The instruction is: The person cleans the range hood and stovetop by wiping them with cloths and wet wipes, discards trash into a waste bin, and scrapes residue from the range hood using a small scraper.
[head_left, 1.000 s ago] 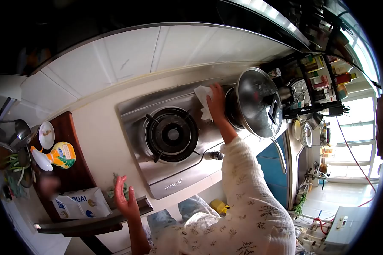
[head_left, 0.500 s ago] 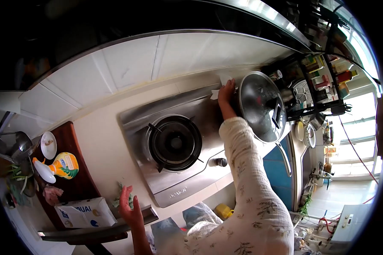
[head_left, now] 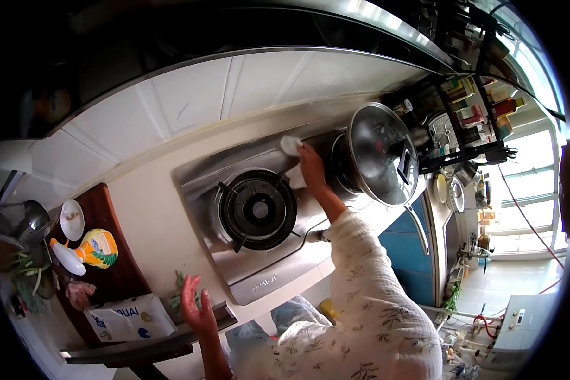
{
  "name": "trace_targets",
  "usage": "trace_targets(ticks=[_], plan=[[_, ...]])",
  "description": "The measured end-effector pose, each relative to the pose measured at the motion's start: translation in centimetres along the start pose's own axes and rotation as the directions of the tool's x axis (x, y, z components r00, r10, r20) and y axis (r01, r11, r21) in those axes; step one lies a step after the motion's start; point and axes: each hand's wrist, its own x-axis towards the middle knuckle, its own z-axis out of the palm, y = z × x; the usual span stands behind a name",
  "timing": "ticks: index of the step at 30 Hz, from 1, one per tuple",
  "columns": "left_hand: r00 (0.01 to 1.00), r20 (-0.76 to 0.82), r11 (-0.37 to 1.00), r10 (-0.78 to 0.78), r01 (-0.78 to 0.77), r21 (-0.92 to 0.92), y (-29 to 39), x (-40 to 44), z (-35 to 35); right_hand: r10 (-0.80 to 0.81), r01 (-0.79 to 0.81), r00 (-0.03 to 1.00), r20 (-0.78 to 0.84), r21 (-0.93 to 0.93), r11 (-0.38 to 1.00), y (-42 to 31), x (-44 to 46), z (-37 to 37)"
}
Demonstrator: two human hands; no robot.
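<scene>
My right hand (head_left: 311, 168) presses a white cloth or tissue (head_left: 291, 145) on the steel stove top (head_left: 240, 269), between the bare left burner (head_left: 259, 209) and the right one. On the right burner sits a pan with a glass lid (head_left: 380, 152), its handle pointing toward the front. My left hand (head_left: 198, 308) hovers at the counter's front edge with its fingers apart, holding nothing. Beside it are a green leafy bit (head_left: 178, 288) and a white printed packet (head_left: 131, 318).
A dark red board (head_left: 117, 253) at the left bears a spray bottle (head_left: 98, 249), a small white dish (head_left: 72, 220) and a crumpled pink cloth (head_left: 80, 294). Ladles (head_left: 31, 221) hang at the far left. A black rack (head_left: 468, 120) of bottles stands at the right.
My right hand has moved left from beside the lidded pan, back toward the middle of the stove with the white tissue. My left hand has barely moved.
</scene>
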Motion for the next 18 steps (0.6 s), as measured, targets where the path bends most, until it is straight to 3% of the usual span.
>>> trace_targets(ticks=[1,3,4,5,7,10,13,15,17,18], plan=[[1.000,-0.005,1.000,-0.003,0.003,0.000,0.1,-0.1,-0.2,0.017,-0.021,0.997,0.080,0.046,0.999,0.2,-1.2,-1.0],[1.000,-0.022,1.000,-0.011,0.011,0.006,0.3,-0.2,-0.6,-0.039,0.041,0.997,-0.066,0.025,0.999,2.0,-2.6,-2.5],[1.000,-0.021,1.000,0.001,0.000,0.010,0.2,-0.2,-0.9,0.049,-0.043,0.996,-0.073,0.080,0.996,2.3,-2.6,-3.6],[1.000,-0.016,1.000,0.012,-0.012,0.014,0.0,-0.1,-1.1,-0.021,0.021,0.998,-0.065,-0.002,1.000,2.9,-2.2,-4.5],[1.000,-0.005,1.000,0.020,-0.020,0.020,-0.1,-0.2,-1.4,-0.004,0.003,1.000,0.031,0.010,1.000,2.6,-1.3,-5.5],[1.000,0.001,1.000,0.007,-0.007,0.017,0.2,-0.2,-1.2,-0.212,0.243,0.949,0.232,-0.116,0.963,4.2,-2.6,-4.3],[1.000,0.018,1.000,-0.008,0.008,0.021,0.9,-0.4,-0.8,-0.194,0.231,0.933,0.302,-0.092,0.968,2.5,-6.0,-3.8],[0.999,0.038,1.000,-0.003,0.003,0.022,0.8,-0.7,-0.3,0.017,-0.123,0.923,0.385,0.253,0.960,-0.8,-7.4,-5.4],[0.999,0.053,1.000,0.006,-0.006,0.003,0.4,-1.0,0.1,-0.184,0.135,0.918,0.351,0.160,0.978,1.0,-9.7,-5.6],[0.998,0.057,1.000,0.012,-0.011,-0.004,0.3,-1.0,0.3,-0.160,0.090,0.919,0.360,0.204,0.975,-0.6,-9.1,-6.7]])
